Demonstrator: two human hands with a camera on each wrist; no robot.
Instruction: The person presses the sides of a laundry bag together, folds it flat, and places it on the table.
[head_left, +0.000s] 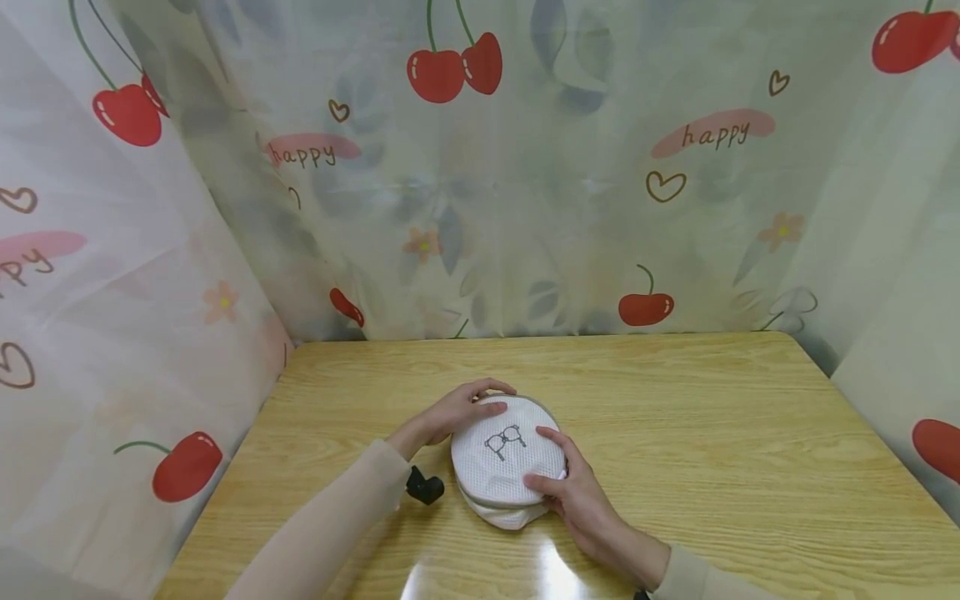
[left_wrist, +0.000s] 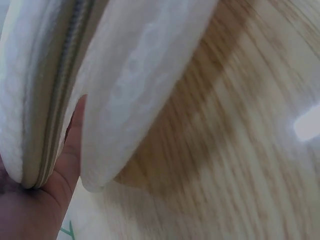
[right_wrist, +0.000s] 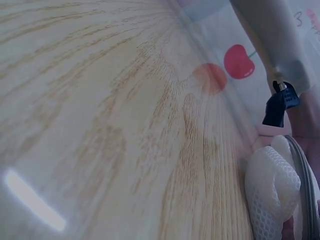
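While both hands hold its rim from different sides, a round white mesh zip pouch (head_left: 483,482) sits near the middle of the wood-grain surface (head_left: 720,417), its face with a small dark line drawing (head_left: 506,442) turned upward. The left hand (head_left: 453,412) grips the far left edge, thumb laid on the face and fingers curled at the far rim; the right hand (head_left: 581,493) pinches the near right edge, thumb and forefinger spread apart on the face, the other fingers mostly hidden. A grey zipper (left_wrist: 61,90) follows the rim, and a slack lower layer (head_left: 506,517) bulges out beneath it on the near side; the slider is not visible, so whether the zipper is fully closed cannot be told. The step in hand appears to be steadying the pouch, and the next move likely calls for one hand to anchor the rim while the other shifts its hold, without pinching the loose mesh. The surface's far edge, by the cherry-print cloth (head_left: 480,192), lies well beyond the pouch, and the widest room for moving is on the right; on the left, a black wrist device (head_left: 425,487) just beside the pouch narrows the space.
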